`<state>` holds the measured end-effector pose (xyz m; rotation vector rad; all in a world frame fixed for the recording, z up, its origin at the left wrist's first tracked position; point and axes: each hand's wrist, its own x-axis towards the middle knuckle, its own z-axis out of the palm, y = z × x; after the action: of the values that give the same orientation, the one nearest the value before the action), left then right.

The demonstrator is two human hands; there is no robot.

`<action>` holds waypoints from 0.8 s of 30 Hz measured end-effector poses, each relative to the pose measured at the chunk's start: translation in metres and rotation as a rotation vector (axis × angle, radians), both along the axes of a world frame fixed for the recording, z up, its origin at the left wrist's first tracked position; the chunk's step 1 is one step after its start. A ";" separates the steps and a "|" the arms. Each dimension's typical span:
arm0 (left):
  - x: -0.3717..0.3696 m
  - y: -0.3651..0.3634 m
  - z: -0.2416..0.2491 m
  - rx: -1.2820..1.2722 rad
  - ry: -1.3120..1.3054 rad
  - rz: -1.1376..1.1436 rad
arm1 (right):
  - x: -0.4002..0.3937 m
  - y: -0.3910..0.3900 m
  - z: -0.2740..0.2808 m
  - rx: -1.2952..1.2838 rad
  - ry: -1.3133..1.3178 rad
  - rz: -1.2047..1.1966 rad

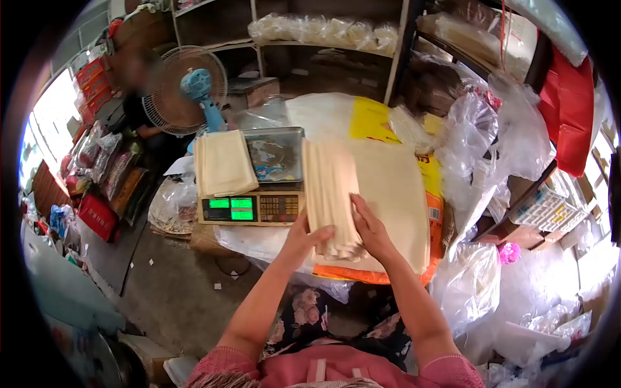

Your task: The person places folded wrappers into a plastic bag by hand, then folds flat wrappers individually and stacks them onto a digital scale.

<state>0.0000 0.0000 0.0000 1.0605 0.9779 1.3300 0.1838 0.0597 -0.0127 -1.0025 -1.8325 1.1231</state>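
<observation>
Pink sleeves (272, 365) are seen at the very bottom, with a floral-print lap just above them, and both bare forearms are stretched forward and up toward the middle. A fanned bundle of pale sheets (331, 197) is gripped at its near end: the left hand (301, 239) is wrapped around the lower left edge with the thumb laid over the top, fingers curled shut on it, while the right hand (369, 229) is laid flatter on the right side, fingers pressed down on the sheets, so it's more of a pin than a full grab tbh.

The bundle is held over a bigger stack of sheets (398, 200), which is spread on an orange and yellow sack (372, 119). Some print is visible on the sack but it can't be read at this size. Not much free room is left on the right, since the stack's edge is crowded by clear plastic bags (491, 139). To the left, open grey floor (174, 291) is seen below the bench.

Just left of the bundle, a digital scale (252, 207) is parked, with green lit displays whose digits can't be made out and a steel pan on top. A smaller pile of folded sheets (223, 161) is rested across its left side. Further back, a blue fan (191, 87) is stood, and bagged goods (323, 29) are lined up on a shelf.
</observation>
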 end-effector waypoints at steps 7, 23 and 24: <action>0.049 0.044 -0.038 -0.342 0.474 -0.264 | 0.099 -0.002 -0.080 -0.413 0.225 -0.069; 0.103 0.055 0.005 0.230 -0.039 0.031 | 0.073 -0.003 0.001 -0.066 0.636 -0.190; 0.100 0.055 0.007 0.150 -0.105 -0.026 | 0.080 -0.004 0.006 -0.188 0.616 -0.197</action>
<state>0.1002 0.0546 0.0072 1.1005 0.7940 1.4397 0.2635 0.0556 -0.0064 -0.7972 -1.1330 1.3161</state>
